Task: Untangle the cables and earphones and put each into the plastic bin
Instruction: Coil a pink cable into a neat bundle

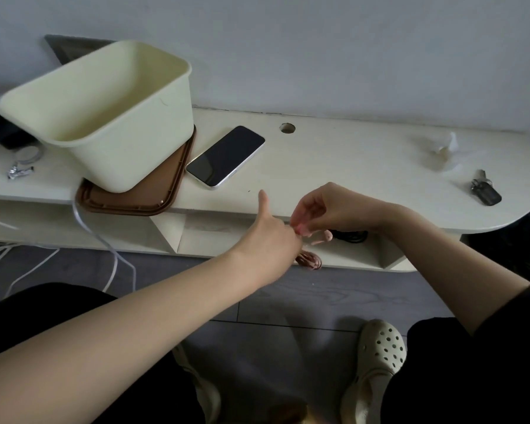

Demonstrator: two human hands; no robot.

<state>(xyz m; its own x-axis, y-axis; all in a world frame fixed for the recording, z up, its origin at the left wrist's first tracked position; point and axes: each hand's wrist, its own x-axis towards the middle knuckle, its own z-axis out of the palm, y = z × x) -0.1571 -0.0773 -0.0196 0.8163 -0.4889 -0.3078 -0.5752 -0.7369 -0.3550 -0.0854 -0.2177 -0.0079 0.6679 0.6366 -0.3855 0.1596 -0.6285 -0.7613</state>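
Note:
A cream plastic bin [153, 117] stands tilted on a brown lid [141, 203] at the left of the shelf top. My left hand [273, 231] is in front of the shelf edge, thumb up, its fingers curled round a bundle of pink earphone cable [311, 260] that hangs coiled below it. My right hand [325, 209] meets it from the right and pinches the pink cable near an earbud [328, 236]. A black cable [351, 235] lies on the lower shelf behind my hands.
A phone [225, 156] lies face up beside the bin. Keys [485, 189] and crumpled plastic [444, 148] sit at the right end of the shelf top [334, 160]. White cables [22, 264] trail on the floor at left. My feet in clogs [380, 362] are below.

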